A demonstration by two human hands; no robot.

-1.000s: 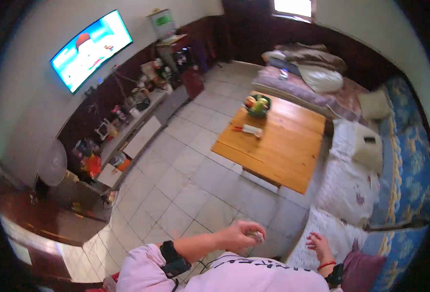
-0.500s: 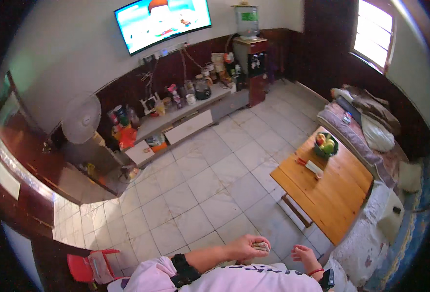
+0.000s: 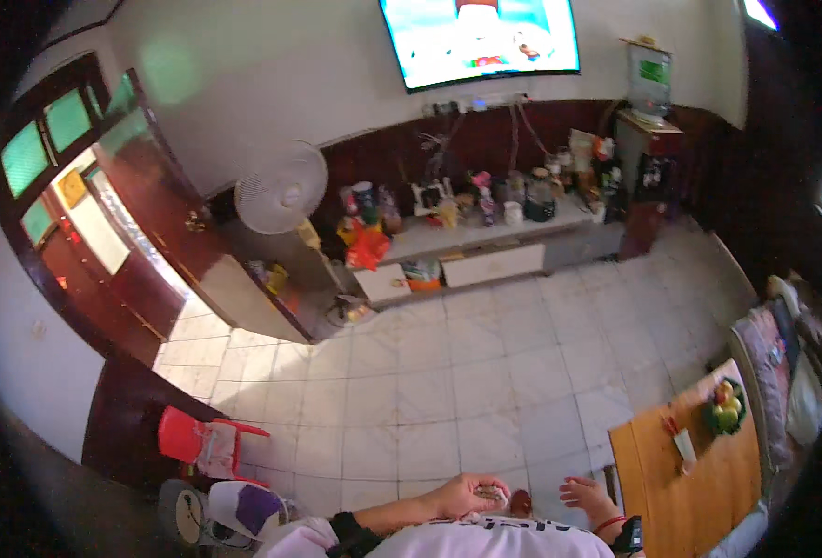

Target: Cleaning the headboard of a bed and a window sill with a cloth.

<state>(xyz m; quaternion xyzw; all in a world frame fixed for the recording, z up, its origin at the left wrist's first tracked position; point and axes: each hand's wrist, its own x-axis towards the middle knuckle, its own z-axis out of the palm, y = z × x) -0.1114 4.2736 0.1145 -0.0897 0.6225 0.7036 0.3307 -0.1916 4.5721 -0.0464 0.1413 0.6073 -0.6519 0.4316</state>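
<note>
My left hand is in front of me at the lower middle, its fingers curled round a small greyish, speckled thing whose kind I cannot make out. Further right, my right hand holds nothing, and its fingers are apart. A wooden table is close beyond the right hand, which does not touch it. On that table lie a white strip-like item with red parts and a dark bowl of fruit. A reddish-brown shoe tip shows on the floor between my hands.
A red child's chair and a white-and-purple seat stand at the lower left. Past the tiled floor are a standing fan, an open door, a low cluttered cabinet, a lit television and a water dispenser.
My view has swung left: the doorway now shows more fully, and the table has shifted toward the right rim. The left hand keeps its hold; the right stays apart with nothing in it.
</note>
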